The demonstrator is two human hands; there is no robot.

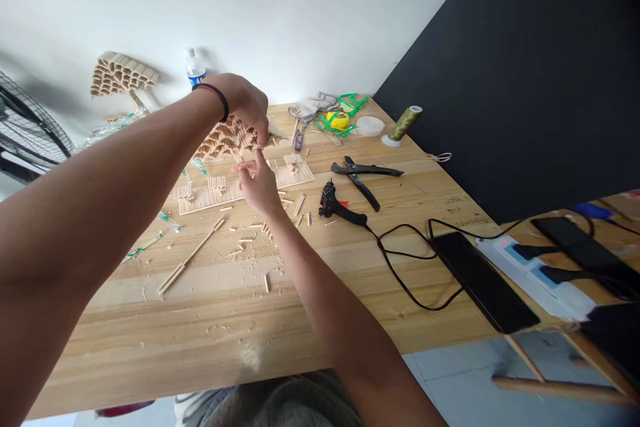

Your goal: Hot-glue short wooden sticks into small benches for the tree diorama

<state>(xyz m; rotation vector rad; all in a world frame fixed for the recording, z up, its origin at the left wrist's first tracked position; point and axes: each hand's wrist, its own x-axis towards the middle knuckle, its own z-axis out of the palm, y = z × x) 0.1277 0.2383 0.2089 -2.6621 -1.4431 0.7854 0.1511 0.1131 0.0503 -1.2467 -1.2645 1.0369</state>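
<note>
My left hand [245,103], with a black band at the wrist, is closed on a honeycomb-like piece built of small wooden sticks [223,140], held above the far part of the wooden table [300,293]. My right hand [256,180] reaches up beneath it, its index finger touching the piece's lower edge and the other fingers curled. A flat mat of sticks [207,197] lies below both hands. Whether the right hand holds a small stick is hidden.
A black glue gun [337,207] with its cord, black pliers [365,177], a thread spool [403,123], tape [370,125], scissors [299,137] and loose sticks [187,260] lie on the table. A phone [483,280] and power strip [530,273] sit right. Another stick piece [120,73] leans on the wall.
</note>
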